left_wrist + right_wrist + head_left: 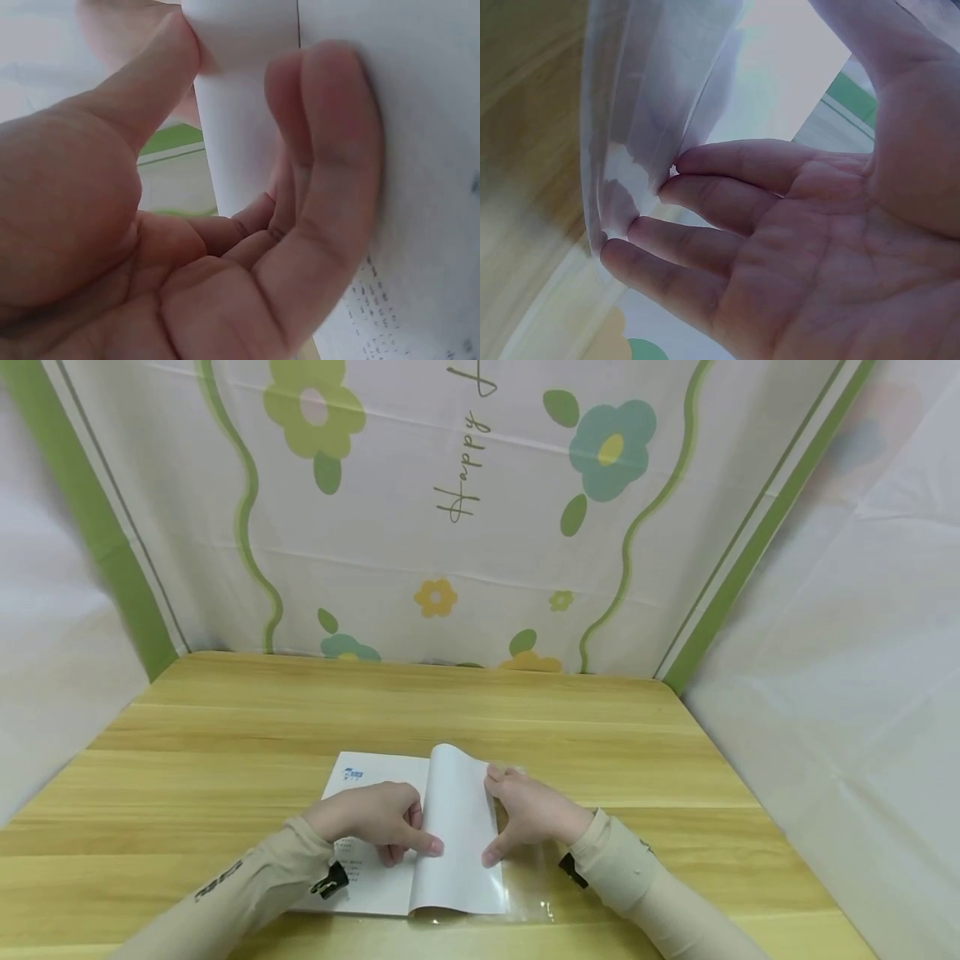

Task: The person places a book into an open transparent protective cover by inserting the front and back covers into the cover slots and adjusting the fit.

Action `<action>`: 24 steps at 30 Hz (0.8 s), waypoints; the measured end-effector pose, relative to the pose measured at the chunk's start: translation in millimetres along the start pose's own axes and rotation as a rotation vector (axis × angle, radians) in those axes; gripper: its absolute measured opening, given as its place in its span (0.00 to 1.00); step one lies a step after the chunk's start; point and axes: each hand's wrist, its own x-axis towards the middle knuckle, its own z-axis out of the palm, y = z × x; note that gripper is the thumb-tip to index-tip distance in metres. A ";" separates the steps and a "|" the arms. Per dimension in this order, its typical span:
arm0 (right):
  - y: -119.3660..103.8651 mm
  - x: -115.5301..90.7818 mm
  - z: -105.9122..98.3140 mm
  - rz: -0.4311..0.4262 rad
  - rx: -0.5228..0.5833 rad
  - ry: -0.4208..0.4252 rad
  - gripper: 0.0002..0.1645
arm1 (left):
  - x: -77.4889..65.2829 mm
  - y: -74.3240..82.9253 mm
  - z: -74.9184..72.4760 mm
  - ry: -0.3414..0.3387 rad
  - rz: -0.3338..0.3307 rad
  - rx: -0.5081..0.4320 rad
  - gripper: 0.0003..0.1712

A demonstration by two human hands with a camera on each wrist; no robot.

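Wood tabletop [420, 706] ran past the booklet [392, 768], between both hands, to a floral cloth [517, 468]; the right hand [536, 810], fingers straight, touched its clear plastic cover [528, 893]; the left hand [375, 814] thumbed its white leaf [459, 814], grip unclear.

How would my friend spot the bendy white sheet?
On the wooden table lies an open white booklet. The bendy white sheet arches up at its middle. It shows no print, unlike the printed page on its left, and isn't see-through like the plastic on its right.

Bk [459, 827] on tbl [420, 703], ctr of nr half; cloth [517, 547] bhd tbl.
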 end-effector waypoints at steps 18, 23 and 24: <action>-0.6 -1.1 1.0 0.008 0.037 -0.008 0.72 | -0.8 -2.6 -3.7 -0.047 0.050 -0.040 0.22; -0.9 -0.9 0.8 0.011 0.023 -0.006 0.72 | -0.4 -1.5 -2.2 -0.030 0.042 -0.034 0.23; -0.9 -1.0 0.6 0.010 0.021 -0.005 0.72 | -0.4 -1.0 -1.7 -0.024 0.040 -0.026 0.23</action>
